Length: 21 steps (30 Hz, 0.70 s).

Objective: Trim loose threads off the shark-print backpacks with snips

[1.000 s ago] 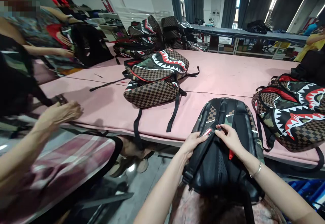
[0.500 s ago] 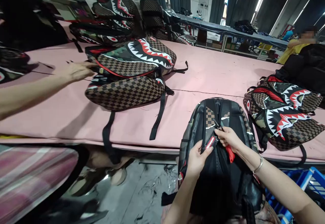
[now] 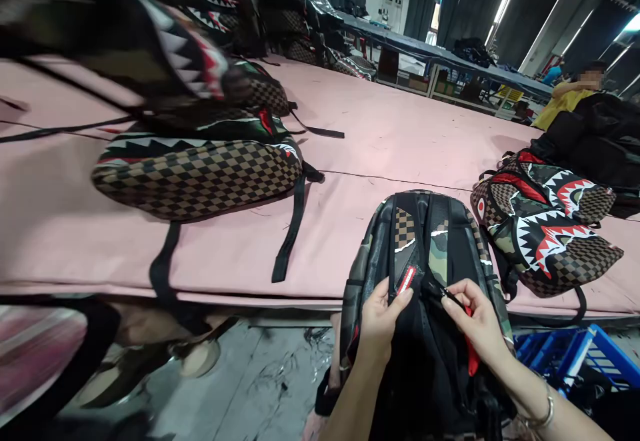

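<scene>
A backpack (image 3: 439, 254) stands with its back panel and black straps facing me, its top leaning by the table edge. My left hand (image 3: 379, 318) pinches a dark shoulder strap that bears a red-and-white label (image 3: 407, 280). My right hand (image 3: 475, 314) is closed, to the right of the strap, on a slim dark pointed tool (image 3: 447, 292). A red piece (image 3: 471, 356) hangs below these fingers; whether it belongs to the tool I cannot tell. The lower part of the backpack lies in shadow.
The pink table (image 3: 380, 134) spans the view. A checkered backpack (image 3: 210, 178) lies left, with another blurred backpack (image 3: 175, 48) above it. Shark-mouth backpacks (image 3: 555, 241) lie right, black bags behind. A blue crate (image 3: 575, 361) stands lower right. A person in yellow (image 3: 565, 104) is farther back.
My right hand has moved down and slightly right, away from the label. At left, the upper backpack has been lifted off the checkered one; the co-worker's hand is out of sight. The view has shifted slightly.
</scene>
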Motion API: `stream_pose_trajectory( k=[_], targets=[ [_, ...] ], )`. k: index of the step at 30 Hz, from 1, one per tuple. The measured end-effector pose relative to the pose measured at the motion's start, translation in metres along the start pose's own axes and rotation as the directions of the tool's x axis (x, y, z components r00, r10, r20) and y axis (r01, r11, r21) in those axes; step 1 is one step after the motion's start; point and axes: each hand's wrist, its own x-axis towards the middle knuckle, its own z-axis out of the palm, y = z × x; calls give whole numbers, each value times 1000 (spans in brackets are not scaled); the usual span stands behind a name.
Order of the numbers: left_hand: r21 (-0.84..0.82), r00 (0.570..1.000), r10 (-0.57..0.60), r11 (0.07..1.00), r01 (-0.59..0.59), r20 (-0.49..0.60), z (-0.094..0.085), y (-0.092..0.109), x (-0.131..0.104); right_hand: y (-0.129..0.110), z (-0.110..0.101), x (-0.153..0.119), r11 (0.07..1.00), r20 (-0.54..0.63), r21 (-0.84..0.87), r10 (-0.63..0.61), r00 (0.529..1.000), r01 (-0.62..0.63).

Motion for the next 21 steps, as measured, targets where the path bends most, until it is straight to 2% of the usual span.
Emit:
stream_pose_trajectory(
  k=[5,11,15,21],
  targets=[
    [22,1000,27,999,-27,-8,4,2,-1,4,11,7,992,-39,-110,-72,997,67],
    [50,999,25,998,-27,35,2,-4,1,5,15,17,954,-37,-265,-153,988,138],
    [89,998,29,995,-33,51,-2,-6,3,7,13,25,943,-30,-279,-197,980,181],
    [92,1000,-4,996,1,28,-3,1,1,5,2,26,969,63,-221,-102,993,114]
  ],
)
